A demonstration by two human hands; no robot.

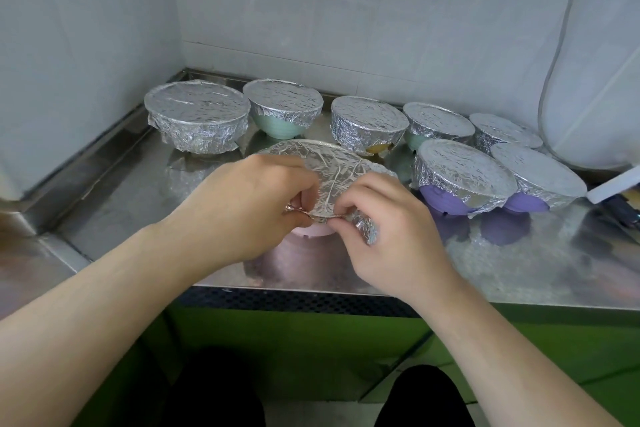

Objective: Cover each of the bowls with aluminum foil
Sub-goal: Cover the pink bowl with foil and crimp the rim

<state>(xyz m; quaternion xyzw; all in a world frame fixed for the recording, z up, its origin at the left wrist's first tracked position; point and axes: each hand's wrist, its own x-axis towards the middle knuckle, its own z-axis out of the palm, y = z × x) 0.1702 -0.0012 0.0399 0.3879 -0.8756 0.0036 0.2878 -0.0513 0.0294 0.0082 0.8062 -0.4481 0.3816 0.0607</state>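
Pinching foil (329, 177), left hand (252, 208), right hand (388, 236) mostly hide pink bowl (311, 230).

A stainless steel counter (519, 263) with a raised lip along its left and back edges fills the middle of the frame, its surface dully reflective. White tiled walls (346, 10) meet in a corner up and to the left of the hands. To the far right of the hands stands a large white appliance (595, 80), a pale cord (554, 55) curving down its left side. Just below it, at the right edge, lie a white flat piece (613, 184) and a dark object (620, 210), too cut off to identify. Below the hands, green cabinet fronts (311, 340) run under the counter's front edge.
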